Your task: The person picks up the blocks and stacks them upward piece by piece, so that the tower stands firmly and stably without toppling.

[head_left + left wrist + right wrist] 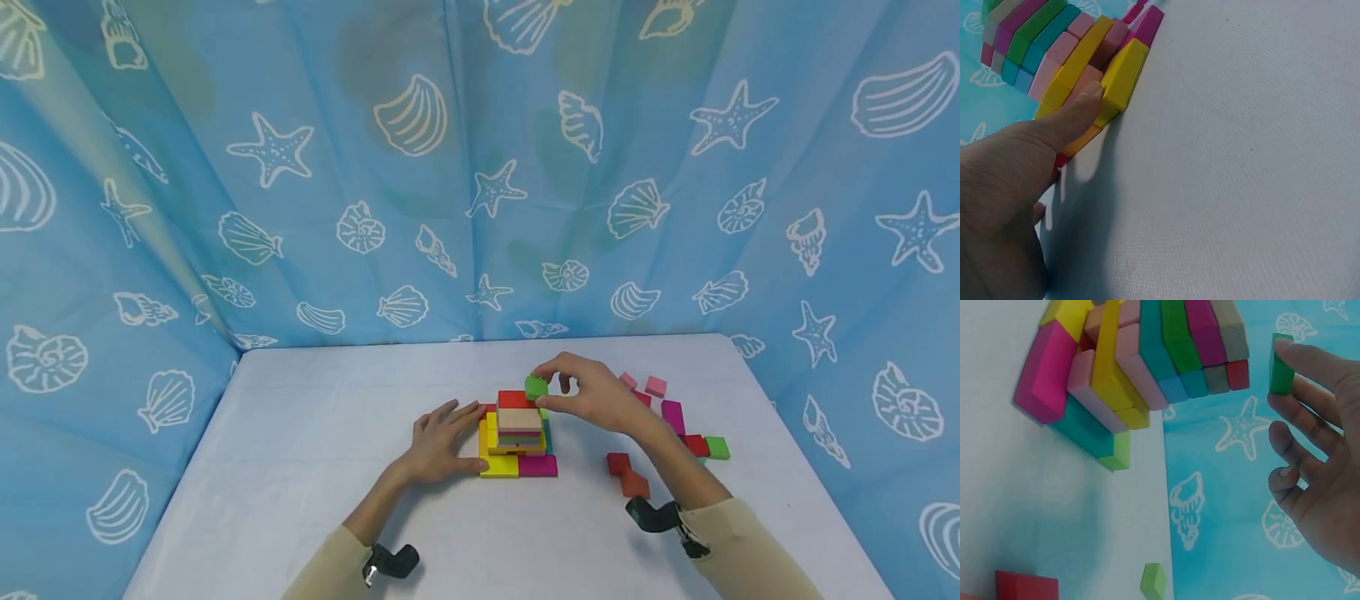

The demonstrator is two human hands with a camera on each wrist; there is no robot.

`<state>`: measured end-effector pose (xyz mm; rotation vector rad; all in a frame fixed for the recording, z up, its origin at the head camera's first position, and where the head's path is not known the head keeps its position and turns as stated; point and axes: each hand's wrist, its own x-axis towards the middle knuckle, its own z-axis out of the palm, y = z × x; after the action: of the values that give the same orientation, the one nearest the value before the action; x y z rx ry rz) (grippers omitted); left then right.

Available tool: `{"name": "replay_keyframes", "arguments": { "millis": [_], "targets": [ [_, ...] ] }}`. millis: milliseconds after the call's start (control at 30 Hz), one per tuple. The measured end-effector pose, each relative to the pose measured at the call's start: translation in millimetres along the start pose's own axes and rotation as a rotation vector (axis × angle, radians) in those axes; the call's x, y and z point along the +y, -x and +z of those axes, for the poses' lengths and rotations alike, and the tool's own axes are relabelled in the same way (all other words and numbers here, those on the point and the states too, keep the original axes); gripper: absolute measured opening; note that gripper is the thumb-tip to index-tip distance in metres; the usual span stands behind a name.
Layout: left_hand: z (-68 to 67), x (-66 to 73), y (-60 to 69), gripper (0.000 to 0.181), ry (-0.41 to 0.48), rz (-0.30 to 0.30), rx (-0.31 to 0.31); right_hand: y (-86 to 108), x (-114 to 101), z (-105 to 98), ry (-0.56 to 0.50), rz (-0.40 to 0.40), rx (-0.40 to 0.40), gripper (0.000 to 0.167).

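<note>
Head: plain green block (535,388) aloft

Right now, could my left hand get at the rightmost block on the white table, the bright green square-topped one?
Probably not directly: the multicoloured block stack and the right forearm lie between the left hand and the bright green block.

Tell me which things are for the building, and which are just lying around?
For building:
block tower, touched by the left hand
green block, pinched by the right hand

Lying about, maybe for later:
red blocks
orange block
purple block
pink blocks
</note>
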<state>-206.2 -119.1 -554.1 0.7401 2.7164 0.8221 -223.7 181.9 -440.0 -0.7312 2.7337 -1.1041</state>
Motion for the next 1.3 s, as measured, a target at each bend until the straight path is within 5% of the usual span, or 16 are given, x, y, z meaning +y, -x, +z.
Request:
{"name": "replay_keyframes", "arguments": {
  "millis": [1300],
  "targets": [
    [0.0, 1.7, -0.1, 0.089, -0.015, 0.011, 0.009, -0.4, -2.3, 8.8, 0.045, -0.003, -0.032, 0.05]
  ]
}}
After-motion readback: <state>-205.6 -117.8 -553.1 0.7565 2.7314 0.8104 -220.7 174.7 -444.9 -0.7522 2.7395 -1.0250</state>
